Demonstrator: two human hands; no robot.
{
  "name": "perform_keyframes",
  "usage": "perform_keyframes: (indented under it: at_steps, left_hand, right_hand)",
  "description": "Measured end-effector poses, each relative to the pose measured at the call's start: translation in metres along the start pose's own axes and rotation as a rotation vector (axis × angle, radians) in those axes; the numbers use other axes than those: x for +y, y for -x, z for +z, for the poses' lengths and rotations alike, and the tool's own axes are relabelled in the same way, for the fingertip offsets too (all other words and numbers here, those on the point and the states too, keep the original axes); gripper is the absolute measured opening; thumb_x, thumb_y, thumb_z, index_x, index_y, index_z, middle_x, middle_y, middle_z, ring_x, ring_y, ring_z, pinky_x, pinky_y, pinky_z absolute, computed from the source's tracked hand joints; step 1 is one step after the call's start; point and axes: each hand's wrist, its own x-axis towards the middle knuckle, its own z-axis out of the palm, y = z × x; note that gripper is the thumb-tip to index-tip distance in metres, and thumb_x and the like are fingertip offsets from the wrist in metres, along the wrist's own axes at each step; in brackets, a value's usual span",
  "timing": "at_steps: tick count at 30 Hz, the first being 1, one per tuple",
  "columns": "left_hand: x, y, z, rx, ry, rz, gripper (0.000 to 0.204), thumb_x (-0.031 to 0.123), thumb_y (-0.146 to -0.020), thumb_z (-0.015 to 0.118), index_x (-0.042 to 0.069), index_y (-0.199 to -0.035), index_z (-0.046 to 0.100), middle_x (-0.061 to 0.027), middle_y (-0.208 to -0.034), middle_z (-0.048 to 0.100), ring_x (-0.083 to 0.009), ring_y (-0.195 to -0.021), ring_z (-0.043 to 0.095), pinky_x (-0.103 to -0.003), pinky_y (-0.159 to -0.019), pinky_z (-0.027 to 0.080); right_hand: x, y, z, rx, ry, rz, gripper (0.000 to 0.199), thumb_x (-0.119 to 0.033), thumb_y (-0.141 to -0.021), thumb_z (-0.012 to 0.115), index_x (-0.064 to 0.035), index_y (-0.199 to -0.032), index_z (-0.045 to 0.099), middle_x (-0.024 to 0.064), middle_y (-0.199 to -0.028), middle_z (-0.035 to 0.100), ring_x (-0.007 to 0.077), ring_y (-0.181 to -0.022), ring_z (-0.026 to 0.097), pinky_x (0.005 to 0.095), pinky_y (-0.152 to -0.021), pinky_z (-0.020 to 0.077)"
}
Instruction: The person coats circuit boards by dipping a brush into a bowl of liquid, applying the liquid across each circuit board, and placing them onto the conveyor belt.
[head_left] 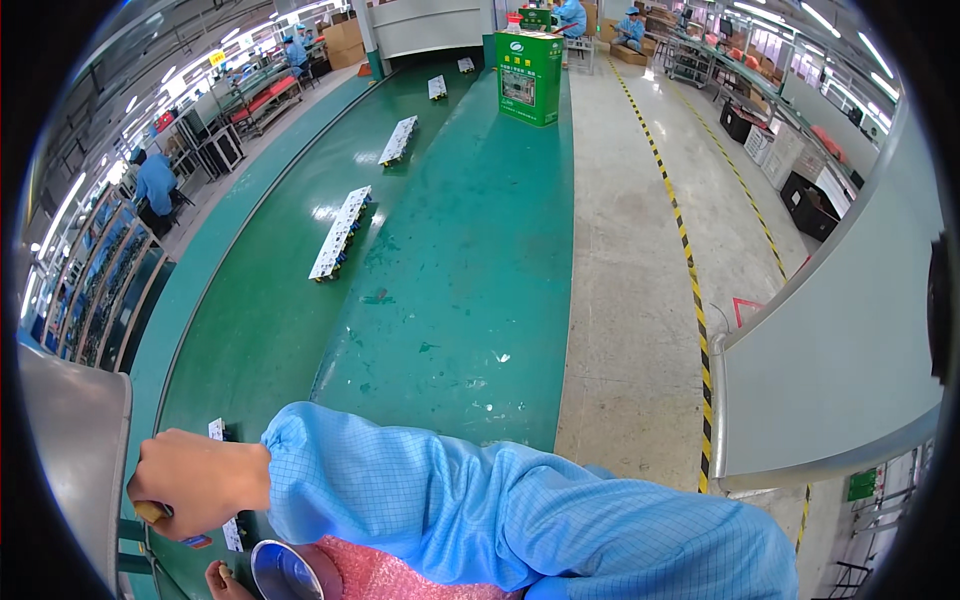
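Note:
My right arm, in a blue checked sleeve, reaches across to the left. My right hand [200,483] is closed round a wooden-handled tool [150,510]; its working end is hidden. Under that hand lies a long white board strip [233,535] with dark parts along its edge, mostly covered by the hand. At the lower edge only a bit of my left hand [228,582] shows, and its grip cannot be made out. Right beside it stands a round metal cup [290,572] with a blue-looking inside. Pink bubble wrap [385,572] lies next to the cup, under my sleeve.
Several more board strips [342,232] lie in a row along the green conveyor belt [270,260], toward a grey machine housing [430,28]. A green box-shaped can [528,80] stands at the far end. Grey metal panels [75,430] flank both sides. Several people work farther off.

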Motion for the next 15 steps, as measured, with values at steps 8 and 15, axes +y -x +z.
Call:
perform_keyframes:
  at_steps: [8, 15]
  left_hand:
    - [-0.007, -0.0022, 0.0021, -0.013, -0.024, 0.003, 0.014, 0.003, -0.079, 0.062, -0.005, -0.089, 0.068, -0.0161, -0.086, 0.067, -0.0258, -0.077, 0.061, -0.036, -0.073, 0.05]
    - [-0.0025, -0.001, 0.0044, 0.002, -0.06, 0.003, 0.015, 0.004, -0.079, 0.063, -0.005, -0.091, 0.067, -0.0166, -0.087, 0.067, -0.0259, -0.078, 0.061, -0.037, -0.074, 0.05]
  right_hand:
    - [0.0022, 0.0013, -0.0026, 0.024, 0.005, 0.003, 0.011, -0.015, -0.06, 0.062, -0.0037, -0.061, 0.062, 0.0125, -0.055, 0.057, 0.0334, -0.054, 0.056, 0.0393, -0.053, 0.0455]
    - [0.0024, 0.0015, 0.0015, 0.025, 0.031, 0.007, 0.01, -0.015, -0.059, 0.062, -0.0046, -0.06, 0.062, 0.0124, -0.054, 0.057, 0.0334, -0.054, 0.056, 0.0394, -0.052, 0.0447]
